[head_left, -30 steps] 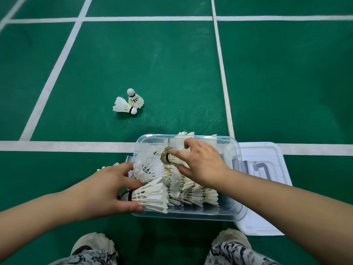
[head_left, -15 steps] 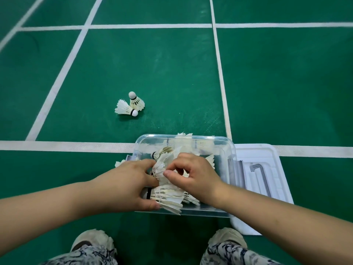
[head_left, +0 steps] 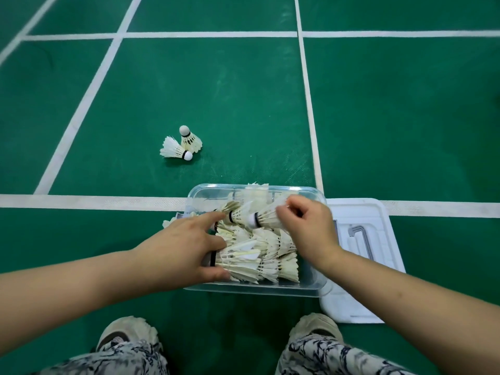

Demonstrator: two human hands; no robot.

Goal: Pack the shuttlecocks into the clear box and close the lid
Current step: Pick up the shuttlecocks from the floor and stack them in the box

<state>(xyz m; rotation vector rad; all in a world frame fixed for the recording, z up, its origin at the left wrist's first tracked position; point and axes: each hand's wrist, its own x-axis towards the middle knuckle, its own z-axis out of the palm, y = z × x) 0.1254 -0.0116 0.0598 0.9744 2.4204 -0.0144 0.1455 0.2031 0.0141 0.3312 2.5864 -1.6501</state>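
A clear plastic box sits on the green floor in front of me, filled with several white feather shuttlecocks. My right hand pinches the feather skirt of one shuttlecock lying on top, cork pointing left. My left hand rests over the box's left side, thumb and fingers around a shuttlecock at the near left. Two more shuttlecocks lie on the floor beyond the box. The white lid lies flat to the right of the box.
White court lines cross the green floor; one runs just behind the box. My two shoes and patterned trouser legs are at the bottom edge, close to the box. A few feathers poke out left of the box.
My right hand has moved up and to the right inside the box, now pinching a top shuttlecock. My left hand has spread its fingers and stays at the box's left side.
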